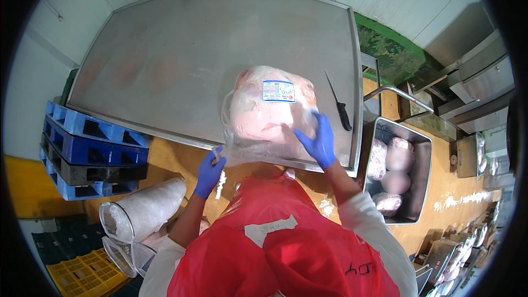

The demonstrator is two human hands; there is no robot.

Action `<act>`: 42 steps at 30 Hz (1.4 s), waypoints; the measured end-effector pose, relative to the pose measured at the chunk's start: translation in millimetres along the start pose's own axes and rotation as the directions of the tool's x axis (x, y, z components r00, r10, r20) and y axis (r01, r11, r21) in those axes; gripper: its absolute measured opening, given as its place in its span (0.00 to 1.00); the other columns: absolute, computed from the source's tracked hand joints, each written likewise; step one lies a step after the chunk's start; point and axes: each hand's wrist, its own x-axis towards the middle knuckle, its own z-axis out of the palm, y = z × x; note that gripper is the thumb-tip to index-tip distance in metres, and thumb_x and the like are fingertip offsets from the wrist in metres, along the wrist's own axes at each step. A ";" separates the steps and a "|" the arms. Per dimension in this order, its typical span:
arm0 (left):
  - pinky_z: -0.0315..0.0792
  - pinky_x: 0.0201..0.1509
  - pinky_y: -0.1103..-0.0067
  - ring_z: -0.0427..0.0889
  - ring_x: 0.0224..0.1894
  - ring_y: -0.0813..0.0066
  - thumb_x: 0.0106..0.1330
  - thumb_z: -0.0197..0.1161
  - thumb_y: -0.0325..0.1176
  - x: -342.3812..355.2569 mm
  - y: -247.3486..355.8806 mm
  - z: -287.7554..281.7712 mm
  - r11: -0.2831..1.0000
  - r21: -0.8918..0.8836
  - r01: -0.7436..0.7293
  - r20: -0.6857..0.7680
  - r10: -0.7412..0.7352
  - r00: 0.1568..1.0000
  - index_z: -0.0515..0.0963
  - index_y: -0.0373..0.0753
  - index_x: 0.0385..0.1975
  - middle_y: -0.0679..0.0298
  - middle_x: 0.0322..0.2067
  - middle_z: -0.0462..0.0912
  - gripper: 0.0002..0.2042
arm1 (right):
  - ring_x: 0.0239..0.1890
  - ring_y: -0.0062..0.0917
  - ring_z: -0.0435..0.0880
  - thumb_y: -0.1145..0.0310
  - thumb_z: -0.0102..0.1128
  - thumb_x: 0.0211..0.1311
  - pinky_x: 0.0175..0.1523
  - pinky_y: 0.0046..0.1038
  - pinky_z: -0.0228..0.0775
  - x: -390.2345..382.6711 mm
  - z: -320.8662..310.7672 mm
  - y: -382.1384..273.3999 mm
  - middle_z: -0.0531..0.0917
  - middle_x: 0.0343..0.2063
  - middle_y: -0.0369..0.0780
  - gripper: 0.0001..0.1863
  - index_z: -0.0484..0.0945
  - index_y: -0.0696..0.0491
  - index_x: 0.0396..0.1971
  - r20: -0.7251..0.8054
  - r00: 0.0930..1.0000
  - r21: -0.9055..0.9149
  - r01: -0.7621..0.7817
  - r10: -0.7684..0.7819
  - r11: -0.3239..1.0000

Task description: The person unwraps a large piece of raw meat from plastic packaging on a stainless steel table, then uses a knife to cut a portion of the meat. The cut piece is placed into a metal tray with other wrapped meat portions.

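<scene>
A large block of pale pink meat in a clear plastic bag [258, 114] lies near the front edge of the steel table [181, 38], a blue-edged white label [279, 91] on its top. In a blue glove, my left hand [209, 173] pinches the loose end of the bag just off the table's front edge. My right hand [319, 142], also blue-gloved, lies against the meat's right front side with thumb and fingers spread. To the right of the meat is a black-handled knife [343, 114], its blade pointing away from me.
A steel tub [426, 157] with several wrapped meat pieces stands right of the table. Stacked pallets [102, 154], blue and black, are at the left, with a large clear plastic roll or bag [148, 209] below them. A yellow crate [85, 272] sits at lower left.
</scene>
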 end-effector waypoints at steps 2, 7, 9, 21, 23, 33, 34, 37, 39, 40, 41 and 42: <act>0.75 0.51 0.78 0.80 0.46 0.80 0.68 0.64 0.33 4.5 20.0 19.2 0.984 0.141 -0.109 0.029 0.106 0.994 0.78 0.34 0.56 0.63 0.47 0.83 0.18 | 0.59 0.56 0.74 0.43 0.77 0.44 0.63 0.48 0.67 56.4 27.1 -12.5 0.74 0.57 0.59 0.50 0.68 0.62 0.61 -0.107 0.961 -0.107 0.243 -0.254 0.964; 0.74 0.53 0.80 0.80 0.45 0.81 0.70 0.63 0.33 8.6 27.0 9.1 0.975 0.206 0.077 0.221 -0.123 0.968 0.82 0.33 0.51 0.66 0.43 0.86 0.14 | 0.54 0.45 0.76 0.59 0.67 0.56 0.59 0.42 0.66 95.6 69.7 -7.9 0.80 0.48 0.49 0.22 0.78 0.49 0.51 -0.085 0.969 -0.095 0.226 -0.234 0.970; 0.74 0.51 0.80 0.80 0.42 0.82 0.70 0.63 0.33 2.2 36.4 0.2 0.929 0.344 0.136 0.219 -0.220 0.951 0.82 0.32 0.50 0.67 0.41 0.86 0.14 | 0.49 0.43 0.77 0.65 0.64 0.55 0.54 0.42 0.67 88.8 69.9 -2.9 0.80 0.43 0.46 0.17 0.78 0.51 0.45 0.009 0.940 -0.126 0.338 -0.340 0.933; 0.72 0.38 0.79 0.75 0.32 0.84 0.68 0.65 0.36 26.2 31.6 29.5 0.973 0.213 -0.086 0.109 0.064 0.992 0.81 0.35 0.32 0.70 0.27 0.80 0.09 | 0.48 0.49 0.80 0.59 0.68 0.59 0.56 0.40 0.72 105.9 54.3 -41.5 0.79 0.48 0.52 0.24 0.77 0.58 0.50 0.175 0.983 -0.094 0.065 -0.047 0.993; 0.73 0.41 0.80 0.78 0.35 0.82 0.68 0.65 0.35 24.1 58.5 35.8 0.994 0.103 -0.031 0.137 0.017 0.990 0.80 0.36 0.35 0.69 0.31 0.82 0.08 | 0.43 0.48 0.81 0.61 0.61 0.63 0.50 0.42 0.74 112.4 48.4 -40.1 0.81 0.41 0.51 0.17 0.79 0.55 0.46 0.136 0.989 -0.156 0.075 -0.054 0.985; 0.58 0.73 0.58 0.62 0.68 0.43 0.55 0.73 0.38 12.2 89.9 61.0 0.476 0.511 -0.715 0.452 0.559 0.695 0.64 0.37 0.67 0.46 0.65 0.64 0.38 | 0.30 0.42 0.85 0.62 0.63 0.59 0.40 0.38 0.78 0.1 77.0 -68.8 0.86 0.36 0.47 0.11 0.84 0.54 0.35 0.664 0.733 0.311 -0.089 -0.149 0.946; 0.59 0.71 0.58 0.63 0.68 0.43 0.56 0.72 0.38 17.6 70.1 59.4 0.503 0.497 -0.707 0.465 0.534 0.706 0.63 0.38 0.67 0.46 0.65 0.65 0.38 | 0.32 0.38 0.86 0.61 0.64 0.60 0.41 0.37 0.77 -2.3 86.1 -81.4 0.86 0.35 0.47 0.12 0.85 0.55 0.35 0.684 0.717 0.305 -0.110 -0.137 0.946; 0.70 0.57 0.58 0.75 0.55 0.43 0.59 0.69 0.35 30.2 17.5 70.4 0.685 0.347 -0.641 0.353 0.538 0.765 0.64 0.36 0.64 0.45 0.51 0.77 0.33 | 0.34 0.32 0.86 0.61 0.67 0.61 0.42 0.34 0.76 -6.7 90.2 -97.5 0.85 0.32 0.48 0.14 0.85 0.57 0.36 0.631 0.761 0.345 -0.097 -0.154 0.934; 0.74 0.48 0.58 0.81 0.46 0.43 0.61 0.67 0.35 24.5 19.6 76.9 0.827 0.284 -0.485 0.296 0.405 0.865 0.66 0.34 0.60 0.45 0.42 0.81 0.28 | 0.33 0.34 0.85 0.61 0.68 0.60 0.41 0.34 0.76 -10.1 81.4 -87.4 0.85 0.29 0.48 0.14 0.85 0.59 0.34 0.442 0.858 0.453 0.039 -0.262 0.891; 0.74 0.46 0.59 0.81 0.42 0.43 0.62 0.67 0.36 26.2 9.0 72.9 0.853 0.371 -0.366 0.153 0.333 0.931 0.68 0.32 0.56 0.45 0.39 0.81 0.25 | 0.33 0.34 0.85 0.62 0.69 0.60 0.42 0.34 0.76 -10.8 69.5 -86.8 0.85 0.29 0.48 0.14 0.84 0.59 0.34 0.411 0.892 0.407 0.005 -0.188 0.913; 0.75 0.43 0.60 0.81 0.39 0.43 0.63 0.67 0.37 32.0 -8.6 64.6 0.869 0.438 -0.231 -0.005 0.259 0.966 0.69 0.31 0.51 0.45 0.36 0.81 0.22 | 0.33 0.35 0.85 0.62 0.69 0.59 0.42 0.34 0.76 -11.6 49.0 -87.9 0.85 0.28 0.48 0.14 0.84 0.59 0.33 0.379 0.918 0.365 -0.031 -0.118 0.930; 0.75 0.40 0.60 0.82 0.36 0.43 0.63 0.67 0.38 37.0 -23.7 55.3 0.873 0.480 -0.089 -0.166 0.190 0.968 0.71 0.30 0.47 0.45 0.34 0.81 0.20 | 0.32 0.36 0.85 0.62 0.69 0.59 0.42 0.34 0.76 -11.2 30.9 -81.2 0.85 0.28 0.47 0.14 0.84 0.59 0.33 0.340 0.939 0.323 -0.069 -0.048 0.944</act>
